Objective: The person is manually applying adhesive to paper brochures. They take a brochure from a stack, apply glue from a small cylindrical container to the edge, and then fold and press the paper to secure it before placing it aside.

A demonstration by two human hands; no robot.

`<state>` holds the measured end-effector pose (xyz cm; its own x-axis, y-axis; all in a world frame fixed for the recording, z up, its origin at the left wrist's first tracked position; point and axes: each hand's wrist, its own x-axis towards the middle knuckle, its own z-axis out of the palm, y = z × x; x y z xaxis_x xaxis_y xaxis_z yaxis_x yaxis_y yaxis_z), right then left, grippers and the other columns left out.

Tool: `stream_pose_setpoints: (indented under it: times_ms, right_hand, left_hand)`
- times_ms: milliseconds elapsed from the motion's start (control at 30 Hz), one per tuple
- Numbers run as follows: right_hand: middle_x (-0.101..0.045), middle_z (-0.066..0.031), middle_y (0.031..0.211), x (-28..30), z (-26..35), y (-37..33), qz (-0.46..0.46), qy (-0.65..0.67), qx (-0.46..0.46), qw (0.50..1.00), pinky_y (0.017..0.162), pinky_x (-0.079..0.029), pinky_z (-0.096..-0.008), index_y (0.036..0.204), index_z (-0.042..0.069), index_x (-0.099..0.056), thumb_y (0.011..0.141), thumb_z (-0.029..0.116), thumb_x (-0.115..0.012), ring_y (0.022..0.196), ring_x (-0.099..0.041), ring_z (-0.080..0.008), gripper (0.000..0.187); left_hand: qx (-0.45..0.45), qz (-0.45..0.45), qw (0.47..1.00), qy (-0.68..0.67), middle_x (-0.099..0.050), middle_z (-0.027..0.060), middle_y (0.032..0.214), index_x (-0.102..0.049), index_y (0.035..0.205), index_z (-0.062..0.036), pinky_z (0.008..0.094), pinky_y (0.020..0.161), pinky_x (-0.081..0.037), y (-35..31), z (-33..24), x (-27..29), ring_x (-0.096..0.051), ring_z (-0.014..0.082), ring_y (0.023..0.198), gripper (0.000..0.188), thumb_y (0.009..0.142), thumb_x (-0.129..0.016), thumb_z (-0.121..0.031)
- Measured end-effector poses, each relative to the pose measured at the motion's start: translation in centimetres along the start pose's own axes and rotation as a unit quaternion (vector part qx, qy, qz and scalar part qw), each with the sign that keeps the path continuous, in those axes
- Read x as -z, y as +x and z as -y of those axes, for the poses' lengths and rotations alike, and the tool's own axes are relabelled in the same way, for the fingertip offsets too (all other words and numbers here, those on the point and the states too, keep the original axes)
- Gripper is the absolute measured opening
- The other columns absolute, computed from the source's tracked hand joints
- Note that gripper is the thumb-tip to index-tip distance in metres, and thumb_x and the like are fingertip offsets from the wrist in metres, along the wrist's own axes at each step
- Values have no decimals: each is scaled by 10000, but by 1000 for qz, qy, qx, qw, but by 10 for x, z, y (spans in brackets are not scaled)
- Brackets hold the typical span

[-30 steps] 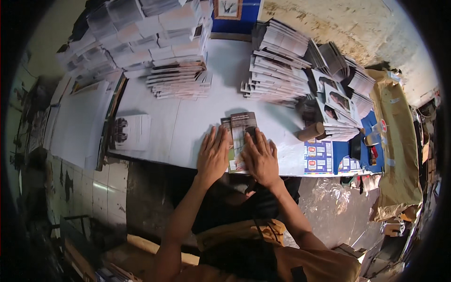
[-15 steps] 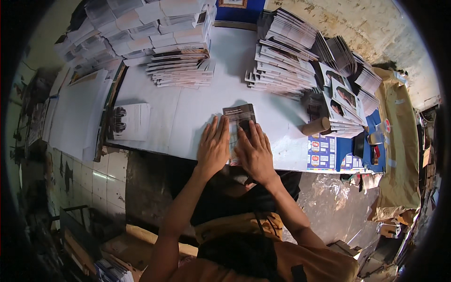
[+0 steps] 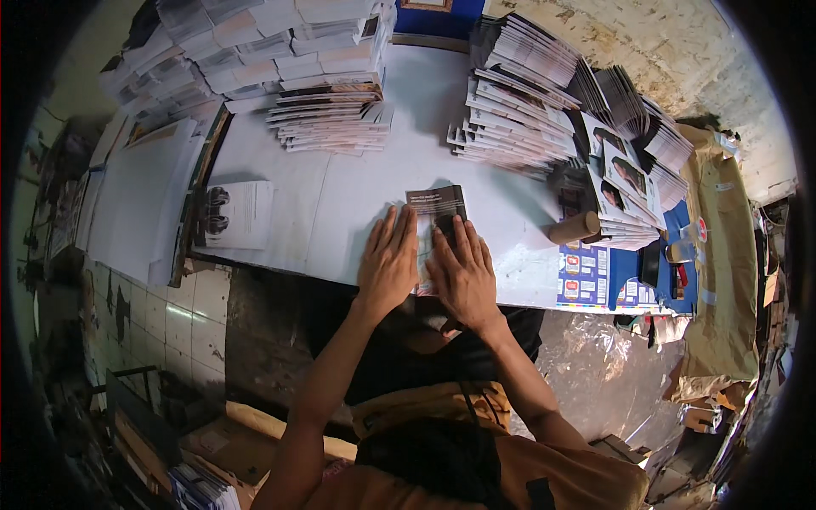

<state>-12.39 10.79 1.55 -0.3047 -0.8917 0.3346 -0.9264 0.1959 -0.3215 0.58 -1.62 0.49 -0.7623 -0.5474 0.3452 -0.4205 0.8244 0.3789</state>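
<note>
A narrow dark booklet (image 3: 438, 199) with pale printed lines lies on the white table near its front edge. My left hand (image 3: 389, 262) lies along the booklet's left edge, its fingers stretched out and held side by side. Flat on the booklet's right part rests my right hand (image 3: 465, 274), fingers extended and the thumb pointing toward the left hand. Both hands cover much of the booklet's lower portion, so whether it is folded or bound there cannot be seen.
Folded leaflets (image 3: 331, 119) are piled beyond my left hand, near tall paper stacks (image 3: 255, 51). More folded leaflets (image 3: 518, 119) stand at the far right. A brown wooden cylinder (image 3: 575, 228) lies right of my hands. At left are a printed sheet (image 3: 238, 214) and large white sheets (image 3: 140, 204).
Both hands stay flat on the booklet in nearly the same pose. The whole view has shifted very slightly.
</note>
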Motion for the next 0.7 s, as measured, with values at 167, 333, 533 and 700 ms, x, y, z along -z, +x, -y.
stream_pose_setpoints:
  times_ms: [167, 333, 533, 700]
  right_hand:
    - [-390, -233, 1598, 1, 0, 0, 3, 1, 7, 1000, 1173, -333, -531, 1477, 96, -535, 1007, 327, -585, 1483, -374, -398, 526]
    - [-389, -238, 1597, 0, -3, 0, 3, 4, 9, 1000, 1173, -333, -528, 1479, 95, -532, 1009, 309, -580, 1482, -369, -409, 519]
    - [-385, -237, 1599, -1, -4, 0, -1, 3, 10, 1000, 1168, -340, -527, 1481, 105, -530, 1009, 296, -581, 1476, -374, -412, 512]
    - [-388, -232, 1599, -2, -4, -1, -1, 2, 7, 1000, 1166, -344, -525, 1479, 110, -536, 1006, 299, -586, 1474, -380, -405, 512]
  left_hand:
    - [1, 1, 1000, 1, -444, 220, 1568, -382, 1530, 57, 514, 1232, -281, -1, 1, -1, -346, 388, 1503, 553, 1019, -504, -118]
    - [3, 4, 1000, 0, -437, 212, 1576, -378, 1535, 49, 515, 1233, -282, 1, 1, -2, -344, 386, 1503, 548, 1028, -492, -124]
    - [8, 6, 1000, -3, -437, 207, 1577, -380, 1537, 43, 515, 1232, -284, 1, 1, -1, -345, 383, 1503, 543, 1035, -490, -134]
    - [6, 4, 1000, -6, -443, 204, 1574, -386, 1535, 39, 513, 1230, -288, 0, 0, -1, -350, 378, 1501, 536, 1040, -489, -140]
